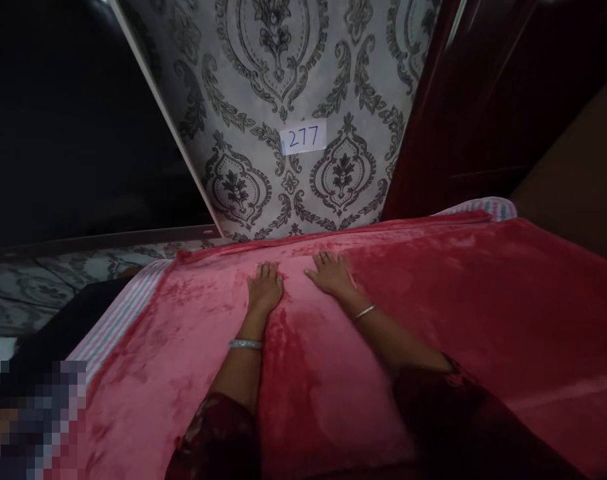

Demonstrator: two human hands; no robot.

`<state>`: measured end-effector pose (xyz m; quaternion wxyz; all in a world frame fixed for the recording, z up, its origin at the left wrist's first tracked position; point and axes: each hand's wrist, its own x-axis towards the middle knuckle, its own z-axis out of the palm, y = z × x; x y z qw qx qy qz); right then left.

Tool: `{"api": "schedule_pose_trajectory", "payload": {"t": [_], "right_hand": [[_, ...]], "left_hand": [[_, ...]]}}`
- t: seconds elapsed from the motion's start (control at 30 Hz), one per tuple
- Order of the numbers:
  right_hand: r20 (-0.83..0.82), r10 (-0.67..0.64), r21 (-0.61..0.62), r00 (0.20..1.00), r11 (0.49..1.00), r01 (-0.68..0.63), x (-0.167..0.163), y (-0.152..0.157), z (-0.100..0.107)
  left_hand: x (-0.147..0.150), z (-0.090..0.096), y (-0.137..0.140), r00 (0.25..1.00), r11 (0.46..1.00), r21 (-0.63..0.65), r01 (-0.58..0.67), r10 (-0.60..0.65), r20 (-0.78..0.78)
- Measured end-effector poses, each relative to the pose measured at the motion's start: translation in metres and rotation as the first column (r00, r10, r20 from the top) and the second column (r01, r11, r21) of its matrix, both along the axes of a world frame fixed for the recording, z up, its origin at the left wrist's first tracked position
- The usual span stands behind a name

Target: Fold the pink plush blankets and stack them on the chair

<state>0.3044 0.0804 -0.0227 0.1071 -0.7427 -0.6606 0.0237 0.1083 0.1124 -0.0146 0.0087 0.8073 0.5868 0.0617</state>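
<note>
A red plush blanket (pixel 458 300) is spread wide in front of me, with paler pink patches where its pile lies the other way. My left hand (pixel 265 288) rests flat on it near the far edge, fingers stretched out. To its right, my right hand (pixel 329 273) also presses flat on the blanket with fingers and thumb spread. Neither hand grips anything. A bracelet (pixel 246 344) circles the left wrist and a thin silver bangle (pixel 364 312) the right.
Striped cloth (pixel 126 310) shows beneath the blanket at the left edge and at the far right corner. Behind stands a patterned wall (pixel 293 190) with a paper label (pixel 303 137) reading 277. A dark glossy panel (pixel 73 120) is at left, a dark red wooden panel (pixel 463 120) at right.
</note>
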Motion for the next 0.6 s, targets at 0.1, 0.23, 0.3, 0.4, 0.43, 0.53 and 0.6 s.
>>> {"api": "schedule_pose_trajectory", "payload": {"t": [0.1,0.23,0.3,0.4,0.43,0.53,0.6], "right_hand": [[-0.012,-0.064,-0.030,0.998,0.998,0.064,0.013,-0.005,-0.002],[-0.042,-0.139,-0.105,0.989,0.985,0.134,0.027,-0.017,-0.002],[-0.054,-0.139,-0.136,0.989,0.982,0.131,0.036,-0.025,0.004],[-0.071,-0.157,-0.154,0.985,0.977,0.145,0.040,-0.039,0.022],[-0.067,-0.158,-0.119,0.985,0.982,0.149,0.035,-0.045,0.028],[-0.027,-0.044,0.036,0.999,0.998,0.045,0.003,-0.064,0.041],[-0.018,0.088,0.052,0.996,0.995,-0.087,-0.026,-0.079,0.039]], "left_hand": [[0.000,0.001,0.000,0.999,1.000,-0.017,-0.004,0.004,0.038],[0.000,0.002,0.000,0.998,1.000,-0.030,-0.002,0.004,0.055],[0.000,0.007,0.001,0.999,0.998,-0.059,-0.001,0.004,0.051],[0.000,0.023,-0.001,0.999,0.991,-0.131,-0.008,0.014,0.046],[0.001,0.030,-0.005,0.999,0.990,-0.138,-0.011,0.017,0.046],[0.005,0.045,-0.029,0.998,0.996,-0.081,0.025,-0.020,0.060],[0.009,0.047,-0.054,0.993,0.994,-0.043,0.095,-0.092,0.070]]}}
